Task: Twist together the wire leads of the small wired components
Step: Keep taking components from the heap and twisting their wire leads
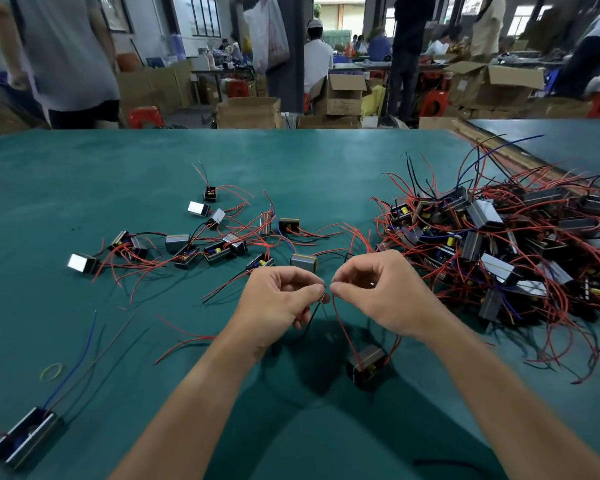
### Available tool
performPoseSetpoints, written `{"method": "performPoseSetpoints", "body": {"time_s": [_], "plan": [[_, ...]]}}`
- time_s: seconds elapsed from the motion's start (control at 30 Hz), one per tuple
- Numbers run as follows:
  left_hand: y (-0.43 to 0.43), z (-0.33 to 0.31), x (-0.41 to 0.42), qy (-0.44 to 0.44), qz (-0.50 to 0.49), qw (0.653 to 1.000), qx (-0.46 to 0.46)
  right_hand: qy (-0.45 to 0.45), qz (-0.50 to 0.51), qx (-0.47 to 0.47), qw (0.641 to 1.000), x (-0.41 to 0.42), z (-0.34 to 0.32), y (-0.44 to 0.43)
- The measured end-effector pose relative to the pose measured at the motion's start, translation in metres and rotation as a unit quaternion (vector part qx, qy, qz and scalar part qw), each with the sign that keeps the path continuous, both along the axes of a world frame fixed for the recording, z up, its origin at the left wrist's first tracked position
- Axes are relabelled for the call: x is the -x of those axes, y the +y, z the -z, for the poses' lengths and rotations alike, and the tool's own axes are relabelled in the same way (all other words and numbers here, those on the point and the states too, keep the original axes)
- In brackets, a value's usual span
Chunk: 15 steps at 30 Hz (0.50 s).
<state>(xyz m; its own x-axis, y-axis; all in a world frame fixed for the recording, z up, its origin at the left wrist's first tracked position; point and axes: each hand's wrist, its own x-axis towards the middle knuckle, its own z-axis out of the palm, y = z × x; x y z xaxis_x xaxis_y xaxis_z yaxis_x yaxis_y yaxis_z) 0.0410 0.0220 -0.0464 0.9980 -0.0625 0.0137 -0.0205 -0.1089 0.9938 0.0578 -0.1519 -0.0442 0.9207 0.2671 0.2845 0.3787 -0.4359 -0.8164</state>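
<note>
Leads (340,323), thin red/blk, L hand (278,303), R hand (385,296)

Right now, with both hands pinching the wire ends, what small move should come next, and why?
Probably twist the two ends together: the left hand pinches the black lead, the right hand the red lead, and their tips meet between the hands.

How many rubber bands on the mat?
1: a yellow rubber band, left on the mat, near the long module. Others may be hidden under the wire heap.
</note>
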Motion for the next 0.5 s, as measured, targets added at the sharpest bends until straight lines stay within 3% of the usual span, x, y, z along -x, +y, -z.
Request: {"method": "performPoseSetpoints", "body": {"time_s": [0.13, 0.5], "plan": [[0.0011, 0.0007, 0.0005, 0.017, 0.015, 1.0, 0.018, -0.045, -0.006, 0.008, 0.999, 0.0014, -0.0018, -0.0002], [0.0039, 0.0029, 0.0021, 0.044, 0.062, 0.996, 0.045, -0.045, -0.026, -0.005, 0.999, 0.0015, -0.0013, 0.0008]]}}
